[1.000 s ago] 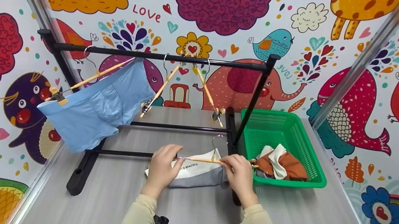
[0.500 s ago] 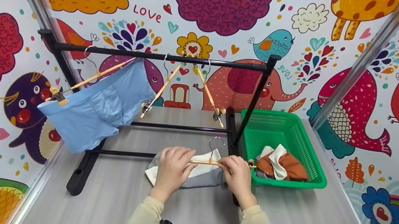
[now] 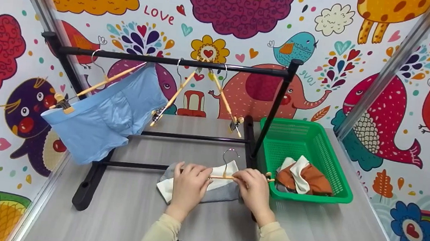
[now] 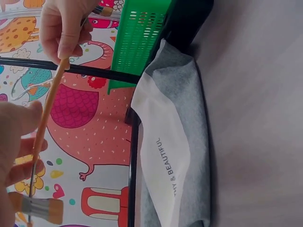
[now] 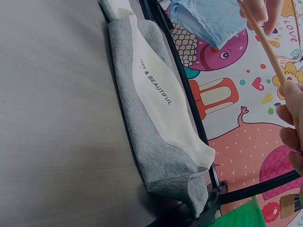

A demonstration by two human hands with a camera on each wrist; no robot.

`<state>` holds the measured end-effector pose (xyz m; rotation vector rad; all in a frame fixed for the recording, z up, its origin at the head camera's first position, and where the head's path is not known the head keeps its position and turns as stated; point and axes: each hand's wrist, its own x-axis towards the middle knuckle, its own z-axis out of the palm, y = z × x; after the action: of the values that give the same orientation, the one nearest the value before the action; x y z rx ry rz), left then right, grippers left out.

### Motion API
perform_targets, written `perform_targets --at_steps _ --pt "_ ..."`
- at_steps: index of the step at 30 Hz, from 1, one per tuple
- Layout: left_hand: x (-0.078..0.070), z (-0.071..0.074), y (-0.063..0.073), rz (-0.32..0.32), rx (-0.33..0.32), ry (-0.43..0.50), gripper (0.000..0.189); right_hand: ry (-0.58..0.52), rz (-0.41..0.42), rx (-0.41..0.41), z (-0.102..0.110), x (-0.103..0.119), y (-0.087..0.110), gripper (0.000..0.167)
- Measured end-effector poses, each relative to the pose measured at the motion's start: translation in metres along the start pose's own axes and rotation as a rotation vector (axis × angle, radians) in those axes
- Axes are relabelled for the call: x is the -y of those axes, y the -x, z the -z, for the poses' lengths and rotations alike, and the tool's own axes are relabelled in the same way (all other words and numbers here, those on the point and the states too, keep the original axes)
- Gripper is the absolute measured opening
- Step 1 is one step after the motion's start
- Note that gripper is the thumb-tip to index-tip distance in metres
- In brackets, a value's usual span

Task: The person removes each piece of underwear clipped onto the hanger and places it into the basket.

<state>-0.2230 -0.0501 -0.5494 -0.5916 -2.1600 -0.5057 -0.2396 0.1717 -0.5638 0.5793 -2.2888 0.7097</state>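
Note:
Both hands hold a clip hanger [image 3: 223,177] with a thin wooden bar and metal hook, raised above a folded grey-and-white garment [image 3: 223,196]. On the left, my left hand [image 3: 190,185] grips the bar; the left wrist view has its fingers beside a wooden clip [image 4: 43,209]. My right hand [image 3: 253,190] pinches the bar right of the hook, with the other clip [image 5: 288,206] beyond it. No cloth hangs from this hanger. The garment lies on the table, its printed lettering plain in both wrist views and partly hidden by my left hand in the head view.
A black rack [image 3: 240,68] stands ahead, its lower bars just behind the garment. Light blue shorts [image 3: 110,111] hang at its left, beside two bare hangers. To the right sits a green basket [image 3: 326,148] with brown-and-white cloth [image 3: 307,178] inside. Patterned walls surround the table.
My left hand has moved right along the hanger bar, closer to the hook. The hanger has shifted slightly left and toward me, with my right hand still on it. The garment stays put.

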Motion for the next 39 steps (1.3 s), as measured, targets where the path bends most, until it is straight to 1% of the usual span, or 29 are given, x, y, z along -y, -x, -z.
perform_targets --at_steps 6,10,15,22,29,32,39 --pt "0.001 -0.002 0.001 0.002 -0.037 -0.025 0.018 -0.019 -0.004 0.001 0.001 0.002 -0.001 0.012" --pt "0.001 -0.003 0.001 0.005 -0.056 -0.034 0.015 -0.026 -0.005 0.001 0.001 0.003 -0.001 0.011" --pt "0.0 -0.002 0.0 0.01 -0.066 -0.034 0.015 -0.031 0.012 -0.011 0.001 0.002 -0.002 0.013" --pt "0.001 -0.002 0.001 0.03 -0.065 -0.036 0.015 -0.044 0.019 -0.008 0.001 0.003 -0.003 0.013" --pt "0.003 -0.002 0.002 0.036 -0.092 -0.054 0.015 -0.045 0.034 -0.005 0.001 0.007 -0.005 0.014" --pt "0.004 -0.002 0.002 0.048 -0.105 -0.05 0.015 -0.048 0.045 -0.001 0.001 0.009 -0.007 0.016" --pt "0.006 0.002 0.005 0.09 -0.102 -0.051 0.015 -0.075 0.066 0.0 0.0 0.011 -0.009 0.024"
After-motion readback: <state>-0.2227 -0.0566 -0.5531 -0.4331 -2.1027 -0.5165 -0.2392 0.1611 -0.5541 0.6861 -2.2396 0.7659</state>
